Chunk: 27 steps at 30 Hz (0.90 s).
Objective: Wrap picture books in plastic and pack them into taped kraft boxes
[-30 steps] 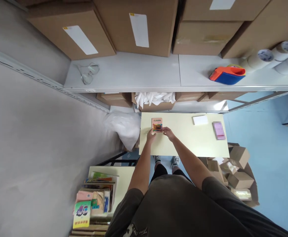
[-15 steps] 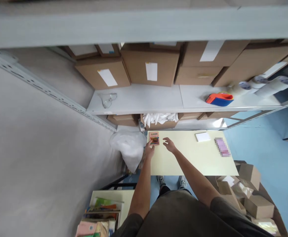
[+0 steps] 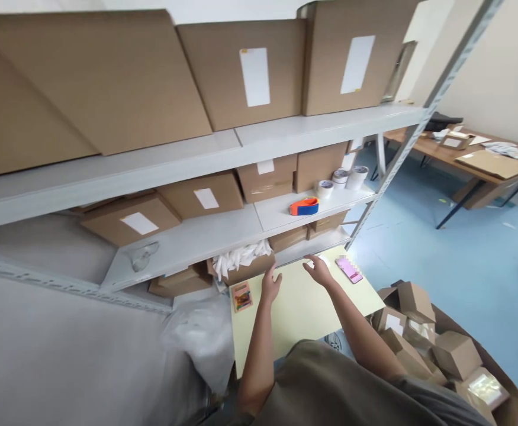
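Note:
My left hand (image 3: 270, 286) hovers over the pale yellow table (image 3: 294, 307), fingers apart and holding nothing. To its left, a small pink book or card pack (image 3: 242, 297) with a coloured picture lies flat near the table's left edge. My right hand (image 3: 318, 272) is above the far side of the table, its fingers spread with nothing in them. Partly hidden behind that hand is a flat white item (image 3: 325, 260). Further right rests a pink, blurred-out phone-like object (image 3: 350, 270).
Cardboard boxes (image 3: 245, 77) fill the grey metal shelf (image 3: 196, 234) ahead. An orange and blue tape dispenser (image 3: 304, 207) and tape rolls (image 3: 325, 189) stand on it. White cloth-like items (image 3: 241, 260) fill a low box. A carton of small boxes (image 3: 456, 349) is at right, a white bag (image 3: 200, 337) at left.
My left hand has left the pink item and moved right. My right hand has moved toward the white item. The view has swung right and up, bringing a wooden desk into sight.

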Motion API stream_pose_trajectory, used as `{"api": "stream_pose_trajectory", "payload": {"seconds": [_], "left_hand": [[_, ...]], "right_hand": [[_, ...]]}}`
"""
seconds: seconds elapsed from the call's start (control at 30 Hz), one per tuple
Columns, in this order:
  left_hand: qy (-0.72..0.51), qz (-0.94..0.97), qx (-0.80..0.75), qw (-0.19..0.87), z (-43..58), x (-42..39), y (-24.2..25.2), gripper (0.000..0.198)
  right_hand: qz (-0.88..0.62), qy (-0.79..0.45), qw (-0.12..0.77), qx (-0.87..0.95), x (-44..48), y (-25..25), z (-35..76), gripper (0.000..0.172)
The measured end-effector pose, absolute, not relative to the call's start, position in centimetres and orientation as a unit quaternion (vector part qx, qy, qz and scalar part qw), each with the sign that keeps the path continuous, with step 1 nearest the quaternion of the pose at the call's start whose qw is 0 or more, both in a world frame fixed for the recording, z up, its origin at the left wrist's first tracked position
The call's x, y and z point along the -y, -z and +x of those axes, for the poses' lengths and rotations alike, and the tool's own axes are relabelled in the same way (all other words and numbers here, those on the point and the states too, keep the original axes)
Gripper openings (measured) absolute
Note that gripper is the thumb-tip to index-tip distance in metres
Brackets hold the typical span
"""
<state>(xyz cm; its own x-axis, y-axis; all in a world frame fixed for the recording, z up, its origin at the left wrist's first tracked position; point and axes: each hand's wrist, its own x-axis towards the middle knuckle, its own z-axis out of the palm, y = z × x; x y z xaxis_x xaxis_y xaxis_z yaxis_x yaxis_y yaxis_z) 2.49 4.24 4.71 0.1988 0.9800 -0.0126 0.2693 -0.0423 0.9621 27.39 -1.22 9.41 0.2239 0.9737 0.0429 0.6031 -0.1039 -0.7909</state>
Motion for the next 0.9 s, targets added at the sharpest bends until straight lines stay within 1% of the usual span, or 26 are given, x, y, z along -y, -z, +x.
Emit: {"api": "stream_pose_trajectory", "payload": {"seconds": [0.13, 0.23, 0.37, 0.53, 0.63, 0.73, 0.8, 0.9], "left_hand": [[-0.388, 0.618, -0.497, 0.470, 9.7, -5.9, -6.9, 0.058], [-0.396, 0.620, -0.498, 0.459, 14.6, -6.9, -8.4, 0.061], [-0.413, 0.619, -0.503, 0.440, 19.0, -8.0, -10.7, 0.063], [-0.439, 0.586, -0.544, 0.411, 20.1, -7.7, -12.7, 0.066], [-0.450, 0.573, -0.556, 0.401, 19.1, -6.3, -13.0, 0.065], [-0.454, 0.569, -0.569, 0.383, 17.5, -4.5, -13.1, 0.064], [-0.467, 0.556, -0.574, 0.378, 16.3, -3.4, -13.3, 0.065], [-0.491, 0.540, -0.576, 0.369, 14.6, -2.0, -13.5, 0.066]], "right_hand": [[-0.700, -0.231, 0.371, 0.565, 1.2, -10.7, 34.2, 0.041], [-0.690, -0.220, 0.379, 0.576, -0.5, -10.9, 38.7, 0.042], [-0.657, -0.201, 0.388, 0.615, -5.4, -11.8, 42.3, 0.048], [-0.652, -0.166, 0.375, 0.638, -13.6, -14.8, 42.8, 0.065], [-0.644, -0.150, 0.312, 0.683, -17.8, -16.8, 42.2, 0.077], [-0.643, -0.156, 0.197, 0.723, -20.7, -18.0, 41.7, 0.085], [-0.652, -0.147, 0.145, 0.730, -21.6, -18.3, 41.3, 0.083], [-0.658, -0.111, 0.133, 0.733, -22.0, -18.4, 41.1, 0.067]]}}
